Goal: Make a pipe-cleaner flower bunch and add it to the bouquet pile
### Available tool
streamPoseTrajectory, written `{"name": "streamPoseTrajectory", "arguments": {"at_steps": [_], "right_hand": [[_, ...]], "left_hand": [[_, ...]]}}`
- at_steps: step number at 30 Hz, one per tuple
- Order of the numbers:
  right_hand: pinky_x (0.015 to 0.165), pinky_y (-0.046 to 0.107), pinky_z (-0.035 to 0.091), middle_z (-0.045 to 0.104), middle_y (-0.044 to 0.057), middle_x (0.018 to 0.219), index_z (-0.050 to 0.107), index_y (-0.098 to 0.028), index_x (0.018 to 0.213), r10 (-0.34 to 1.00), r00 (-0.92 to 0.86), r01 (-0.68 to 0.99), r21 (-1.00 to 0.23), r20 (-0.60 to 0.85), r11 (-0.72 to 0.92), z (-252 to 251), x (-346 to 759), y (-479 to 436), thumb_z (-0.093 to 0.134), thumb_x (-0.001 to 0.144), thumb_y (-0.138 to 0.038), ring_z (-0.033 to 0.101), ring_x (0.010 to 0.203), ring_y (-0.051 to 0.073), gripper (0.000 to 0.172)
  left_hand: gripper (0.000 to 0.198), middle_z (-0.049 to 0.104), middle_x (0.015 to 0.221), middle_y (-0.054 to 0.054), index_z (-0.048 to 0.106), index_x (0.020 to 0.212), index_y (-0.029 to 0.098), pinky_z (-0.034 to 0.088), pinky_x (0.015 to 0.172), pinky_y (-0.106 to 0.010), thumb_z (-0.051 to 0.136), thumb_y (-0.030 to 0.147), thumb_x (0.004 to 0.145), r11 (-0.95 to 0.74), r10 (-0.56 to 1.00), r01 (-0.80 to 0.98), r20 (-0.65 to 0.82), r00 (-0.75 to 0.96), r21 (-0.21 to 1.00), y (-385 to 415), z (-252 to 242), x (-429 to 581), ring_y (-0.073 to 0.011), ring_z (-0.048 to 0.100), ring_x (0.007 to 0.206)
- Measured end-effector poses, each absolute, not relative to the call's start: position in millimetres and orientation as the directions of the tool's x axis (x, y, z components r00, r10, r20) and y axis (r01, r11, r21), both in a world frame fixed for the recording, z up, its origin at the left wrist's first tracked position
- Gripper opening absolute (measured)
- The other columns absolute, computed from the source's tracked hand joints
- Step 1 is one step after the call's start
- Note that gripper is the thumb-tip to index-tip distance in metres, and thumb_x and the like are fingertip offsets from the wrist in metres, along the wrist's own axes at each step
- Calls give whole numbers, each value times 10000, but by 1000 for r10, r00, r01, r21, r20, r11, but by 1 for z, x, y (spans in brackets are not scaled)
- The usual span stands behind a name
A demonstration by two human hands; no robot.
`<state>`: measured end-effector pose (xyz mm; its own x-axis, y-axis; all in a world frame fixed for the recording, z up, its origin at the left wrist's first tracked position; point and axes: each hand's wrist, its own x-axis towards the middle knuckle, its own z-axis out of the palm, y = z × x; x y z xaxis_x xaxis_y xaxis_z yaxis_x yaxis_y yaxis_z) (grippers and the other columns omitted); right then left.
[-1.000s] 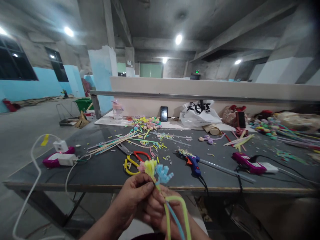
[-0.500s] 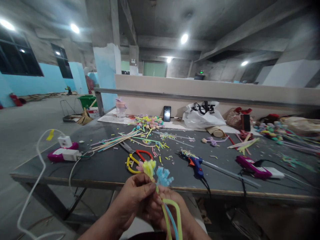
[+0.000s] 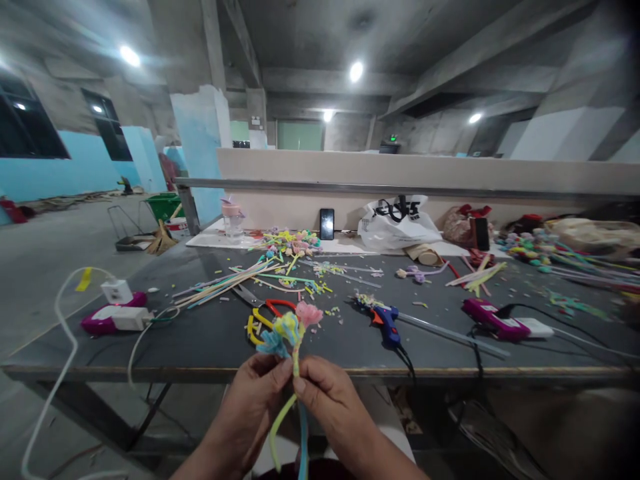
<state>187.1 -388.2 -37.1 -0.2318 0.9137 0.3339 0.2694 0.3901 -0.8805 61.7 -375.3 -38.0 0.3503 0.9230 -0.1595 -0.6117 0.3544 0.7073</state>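
A small bunch of pipe-cleaner flowers (image 3: 287, 328) stands between my hands, with blue, yellow and pink heads on twisted stems. My left hand (image 3: 257, 393) pinches the stems from the left, just below the blue head. From the right, my right hand (image 3: 327, 393) grips the same stems, its thumb pressed on them. Green and blue pipe-cleaner ends (image 3: 303, 433) hang beneath the fingers. Just beyond the bunch lie scissors (image 3: 273, 308) with red and yellow handles, partly hidden by the flowers. A blue hot glue gun (image 3: 387, 323) rests on the table to the right.
Loose pipe cleaners (image 3: 225, 283) and several finished flowers (image 3: 290, 241) lie farther back on the grey table (image 3: 190, 347). Purple power strips (image 3: 115, 317) with cords sit at left and right. A phone (image 3: 327, 224), a bottle (image 3: 233, 220) and a white bag (image 3: 397, 223) stand along the divider.
The bunch has been turned: the blue head moved from right to left, and the pink one is now at the right. My right hand has shifted up beside the stems. The view moved slightly.
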Motion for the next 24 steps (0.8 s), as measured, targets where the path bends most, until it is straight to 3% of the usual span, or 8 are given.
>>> {"name": "streamPoseTrajectory", "arguments": {"at_steps": [5,9,12,15,19,24], "right_hand": [[597,220,319,412,-27,626,502,-155,610,915,-280,189,-918,289,348,-36,189,-388,468,781,-329,396,621,104,247],[528,192,283,358,-46,579,498,-140,581,898,-421,-8,-991,123,132,-33,192,-390,528,726,-321,324,556,77,234],[494,180,268,351,-50,561,537,-134,616,873,-483,-37,-998,64,53,-32,191,-391,521,718,-295,302,518,67,191],[526,186,313,404,-41,569,582,-136,655,886,-455,72,-988,91,139,-33,188,-391,482,741,-257,352,533,77,179],[611,200,349,499,-24,619,602,-153,639,916,-349,345,-882,198,322,-38,185,-389,430,758,-163,440,616,99,209],[565,194,312,445,-35,583,546,-157,596,910,-313,510,-761,271,402,-45,184,-385,416,759,-124,398,580,91,211]], "left_hand": [[139,638,668,-26,613,701,150,475,593,-237,700,204,606,438,881,-602,-185,436,667,-377,-37,60,-144,610,618],[114,606,643,-14,625,674,124,457,621,-204,703,122,591,469,861,-595,-188,473,652,-377,-39,52,-101,575,594],[104,583,612,-3,620,650,121,431,585,-188,703,110,588,480,853,-563,-208,479,673,-376,-44,48,-83,549,563],[113,560,583,6,611,641,122,402,537,-189,708,150,591,461,869,-518,-248,428,720,-375,-48,46,-81,523,530],[125,532,564,23,609,624,120,352,504,-161,688,217,627,331,928,-401,-218,301,854,-374,-48,44,-52,456,502],[144,574,583,12,619,636,122,386,575,-191,703,229,588,224,959,-257,-165,230,940,-371,-45,44,-93,506,577]]}}
